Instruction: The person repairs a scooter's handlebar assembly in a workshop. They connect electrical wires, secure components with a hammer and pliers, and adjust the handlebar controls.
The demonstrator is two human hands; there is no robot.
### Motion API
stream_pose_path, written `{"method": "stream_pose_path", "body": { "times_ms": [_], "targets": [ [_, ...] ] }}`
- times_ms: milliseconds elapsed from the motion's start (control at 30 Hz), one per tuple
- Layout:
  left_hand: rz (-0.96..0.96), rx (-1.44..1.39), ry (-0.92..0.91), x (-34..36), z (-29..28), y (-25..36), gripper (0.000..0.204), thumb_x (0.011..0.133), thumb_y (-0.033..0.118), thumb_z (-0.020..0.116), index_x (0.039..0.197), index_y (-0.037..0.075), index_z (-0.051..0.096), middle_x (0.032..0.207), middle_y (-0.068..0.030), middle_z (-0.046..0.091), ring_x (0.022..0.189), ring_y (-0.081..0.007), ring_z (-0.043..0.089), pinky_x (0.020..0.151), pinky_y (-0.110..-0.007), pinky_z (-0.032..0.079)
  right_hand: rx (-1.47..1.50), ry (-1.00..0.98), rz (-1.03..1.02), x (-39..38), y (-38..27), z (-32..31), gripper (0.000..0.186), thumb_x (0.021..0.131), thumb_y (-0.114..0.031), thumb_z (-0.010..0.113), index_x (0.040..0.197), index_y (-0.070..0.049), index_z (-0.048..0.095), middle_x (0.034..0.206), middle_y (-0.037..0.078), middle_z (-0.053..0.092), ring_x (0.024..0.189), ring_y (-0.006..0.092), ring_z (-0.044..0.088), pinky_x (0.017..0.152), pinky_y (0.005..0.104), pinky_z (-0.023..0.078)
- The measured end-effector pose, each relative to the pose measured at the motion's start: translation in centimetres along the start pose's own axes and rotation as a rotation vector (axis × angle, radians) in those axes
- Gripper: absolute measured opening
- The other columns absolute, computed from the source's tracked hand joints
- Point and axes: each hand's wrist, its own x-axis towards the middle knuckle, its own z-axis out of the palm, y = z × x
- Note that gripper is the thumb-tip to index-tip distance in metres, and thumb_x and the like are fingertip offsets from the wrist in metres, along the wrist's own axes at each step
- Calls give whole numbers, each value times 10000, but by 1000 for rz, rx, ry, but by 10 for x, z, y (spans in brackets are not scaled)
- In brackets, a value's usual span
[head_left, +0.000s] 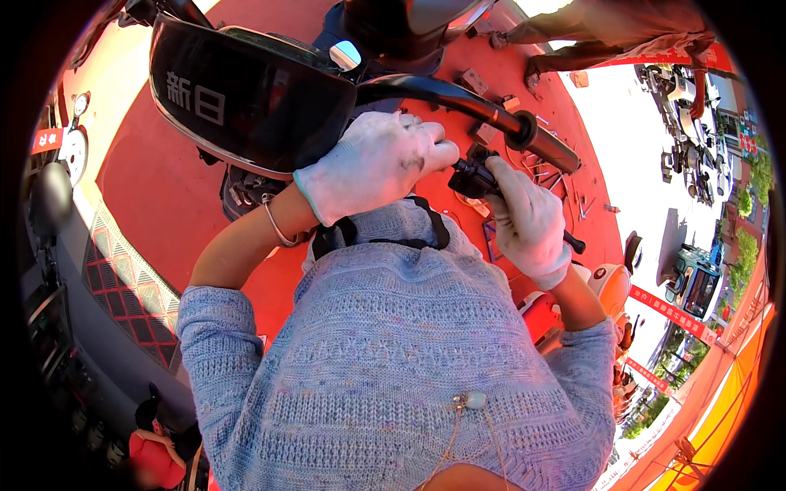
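My left hand (pixel 377 159), in a white work glove with dark smudges, is closed beside the handlebar, its fingertips against the near end of a black brake lever assembly (pixel 473 173). Whatever those fingers pinch is hidden. Wrapped round the assembly from the other side is my right hand (pixel 530 221), gloved too. The assembly's ball-ended lever (pixel 575 242) sticks out below that hand. Just above runs the black handlebar (pixel 442 92), with a rubber grip (pixel 550 146) at its right end; the assembly appears apart from it. Left of my hands is the vehicle's glossy black front panel (pixel 246 98).
Tools and small parts (pixel 565 184) lie scattered on the red floor (pixel 155 164), with several small boxes (pixel 485 133) nearby. Another person's legs (pixel 565 41) are at the upper right. A white scooter (pixel 607 288) stands by my right elbow, and a round mirror (pixel 53 192) is far left.
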Motion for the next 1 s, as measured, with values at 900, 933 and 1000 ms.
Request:
{"method": "stream_pose_path", "body": {
  "times_ms": [900, 933, 1000],
  "targets": [
    [21, -13, -18, 0, -2, 1, 81, 789, 108, 570, 870, 102, 568, 769, -66, 540, 717, -247, 584, 573, -361, 448, -63, -126, -69, 11, -7, -11, 447, 755, 71, 599, 1187, 38, 490, 781, 155, 565, 652, 326, 591, 530, 382, 455],
    [17, -3, -27, 0, -2, 1, 82, 791, 111, 572, 872, 101, 567, 772, -65, 540, 717, -246, 584, 574, -361, 449, -44, -136, -60, 10, -6, -11, 442, 760, 70, 598, 1187, 35, 491, 787, 159, 569, 659, 329, 594, 536, 383, 457],
    [14, 18, -44, -2, -2, 2, 85, 795, 117, 576, 877, 99, 565, 777, -65, 539, 717, -245, 583, 575, -361, 450, -1, -137, -40, 9, -5, -11, 430, 771, 67, 596, 1186, 26, 494, 799, 167, 577, 678, 334, 602, 551, 381, 464]
  ]
}}
